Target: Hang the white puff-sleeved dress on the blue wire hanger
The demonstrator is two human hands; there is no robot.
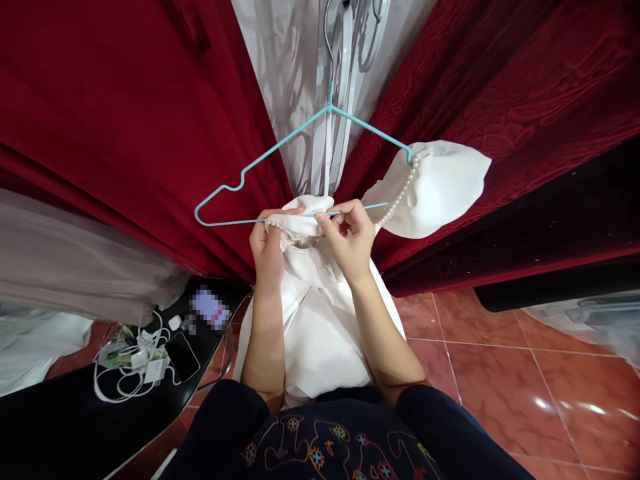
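A white dress (pixel 320 333) with pearl-beaded trim hangs before me from a light blue clothes hanger (pixel 285 141). One puffed white sleeve (pixel 445 190) sits over the hanger's right end, its string of pearls running down toward the bodice. The hanger's left end is bare. My left hand (pixel 269 250) is closed on the beaded neckline, the thumb in front and fingers behind the fabric. Beside it, my right hand (pixel 353 240) pinches white fabric at the hanger's lower bar, thumb against forefinger. The covered fingertips of both hands are partly hidden.
Red curtains (pixel 125 100) flank a white drape with metal hooks behind the hanger. At lower left, a black table (pixel 55 427) bears a phone (pixel 183 357), tangled white cables (pixel 120 387) and a blurred purple item. Red tiles (pixel 490 373) cover the floor.
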